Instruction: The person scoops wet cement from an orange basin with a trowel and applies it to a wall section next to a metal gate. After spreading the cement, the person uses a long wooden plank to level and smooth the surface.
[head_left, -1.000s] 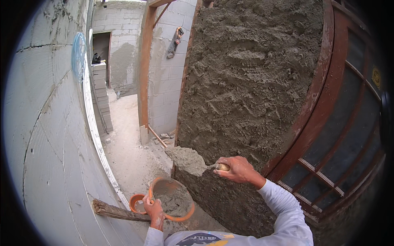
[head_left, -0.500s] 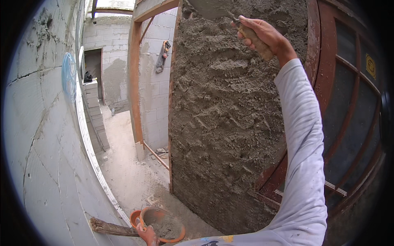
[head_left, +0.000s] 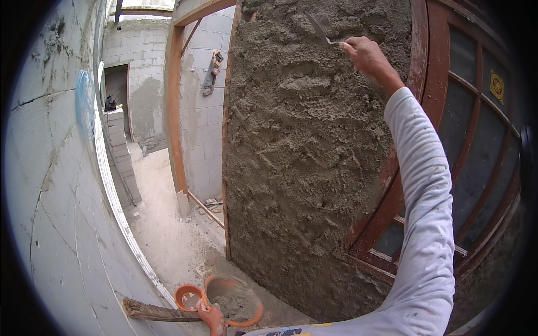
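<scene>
High on the wall, my right hand (head_left: 370, 59) is closed around the handle of a trowel (head_left: 318, 29). The blade appears edge-on close to the mortar; whether it touches cannot be told. Rough, wet grey mortar (head_left: 302, 145) coats the wall panel from top to bottom. Down at the lower edge, my left hand (head_left: 212, 318) grips the rim of an orange bucket (head_left: 260, 313), which holds grey mortar (head_left: 238, 299). A smaller orange pail (head_left: 178, 292) stands just left of the bucket, beside that hand.
A rough wooden beam (head_left: 159, 311) juts in by the left hand. The block wall (head_left: 61, 185) lies close on my left, a red-framed glazed door (head_left: 440, 84) on my right. Beyond the wooden door frame (head_left: 177, 112), a tool (head_left: 212, 73) hangs on blocks.
My right hand has moved slightly right and down, and the trowel blade has turned from flat on the wall to edge-on. The left hand and bucket appear further right in view.
</scene>
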{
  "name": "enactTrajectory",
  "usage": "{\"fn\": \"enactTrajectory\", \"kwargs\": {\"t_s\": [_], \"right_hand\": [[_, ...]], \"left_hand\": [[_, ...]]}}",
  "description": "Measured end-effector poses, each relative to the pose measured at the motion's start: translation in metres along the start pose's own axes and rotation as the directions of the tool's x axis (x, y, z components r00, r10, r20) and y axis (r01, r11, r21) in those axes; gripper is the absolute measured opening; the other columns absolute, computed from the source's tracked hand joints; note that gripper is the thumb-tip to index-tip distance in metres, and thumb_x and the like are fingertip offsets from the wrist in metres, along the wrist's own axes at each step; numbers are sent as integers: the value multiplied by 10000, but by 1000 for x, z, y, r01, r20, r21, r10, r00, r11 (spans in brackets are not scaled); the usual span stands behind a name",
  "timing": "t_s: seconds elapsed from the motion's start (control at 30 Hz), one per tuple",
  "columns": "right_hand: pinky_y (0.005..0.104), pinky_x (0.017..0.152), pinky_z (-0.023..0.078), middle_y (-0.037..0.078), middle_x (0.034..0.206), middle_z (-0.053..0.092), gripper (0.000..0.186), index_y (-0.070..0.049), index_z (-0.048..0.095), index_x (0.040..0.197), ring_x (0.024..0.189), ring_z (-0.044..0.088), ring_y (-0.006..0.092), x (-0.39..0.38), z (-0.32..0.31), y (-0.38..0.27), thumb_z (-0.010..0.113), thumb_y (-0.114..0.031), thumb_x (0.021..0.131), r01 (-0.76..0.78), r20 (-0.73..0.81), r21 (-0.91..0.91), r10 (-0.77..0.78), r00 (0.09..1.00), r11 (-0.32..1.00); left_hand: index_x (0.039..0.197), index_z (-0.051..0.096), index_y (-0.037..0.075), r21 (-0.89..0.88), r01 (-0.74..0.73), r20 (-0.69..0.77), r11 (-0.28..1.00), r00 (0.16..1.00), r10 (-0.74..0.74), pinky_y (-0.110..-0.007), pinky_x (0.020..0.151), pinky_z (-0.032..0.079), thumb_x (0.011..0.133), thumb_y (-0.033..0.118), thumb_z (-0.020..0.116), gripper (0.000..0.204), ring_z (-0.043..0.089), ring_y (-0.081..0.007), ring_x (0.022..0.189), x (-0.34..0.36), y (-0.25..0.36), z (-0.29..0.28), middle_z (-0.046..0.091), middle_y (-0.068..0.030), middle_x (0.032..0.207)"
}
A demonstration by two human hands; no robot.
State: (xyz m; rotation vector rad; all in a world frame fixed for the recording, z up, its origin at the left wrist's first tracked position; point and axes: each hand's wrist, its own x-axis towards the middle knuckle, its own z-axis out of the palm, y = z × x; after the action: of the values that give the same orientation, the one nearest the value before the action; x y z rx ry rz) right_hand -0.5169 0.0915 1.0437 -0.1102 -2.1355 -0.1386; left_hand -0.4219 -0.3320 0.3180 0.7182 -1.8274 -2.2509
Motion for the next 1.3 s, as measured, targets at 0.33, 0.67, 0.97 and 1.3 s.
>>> {"fn": "enactTrajectory", "kwargs": {"t_s": [0.33,0.67,0.97,1.3], "right_hand": [[528,992,547,250,1215,755,419,-15,772,1178,1164,704,449,33,29,4,629,-396,1079,-37,-11,-92,36,999,995],[509,988,557,193,1257,746,396,-97,715,1336,1151,708,395,-17,-102,61,622,-391,1087,-24,-155,-564,-77,985,826],[364,791,598,58,1009,732,369,-134,727,1306,873,711,199,22,-89,-66,682,-412,1067,143,-90,-122,-155,984,982],[258,566,549,1,855,675,432,-87,738,1246,648,605,79,35,-9,-150,597,-475,1119,198,33,794,-365,930,574]], "left_hand": [[1515,585,38,573,-569,306,589,816,491,-506,1051,492,956,32,612,559,644,-417,1161,37,-77,-49,705,-249,1268],[1536,567,70,576,-614,257,540,763,593,-479,945,501,979,96,595,559,644,-351,1025,63,-64,-52,710,-205,1147],[1592,497,118,-306,-40,360,951,920,155,-384,693,515,1153,305,452,479,630,-211,809,170,-175,-113,693,-137,1058],[1471,602,86,722,-524,160,452,762,628,-459,954,528,1051,233,624,445,643,-302,1103,43,-84,-62,705,-176,1171]]}}
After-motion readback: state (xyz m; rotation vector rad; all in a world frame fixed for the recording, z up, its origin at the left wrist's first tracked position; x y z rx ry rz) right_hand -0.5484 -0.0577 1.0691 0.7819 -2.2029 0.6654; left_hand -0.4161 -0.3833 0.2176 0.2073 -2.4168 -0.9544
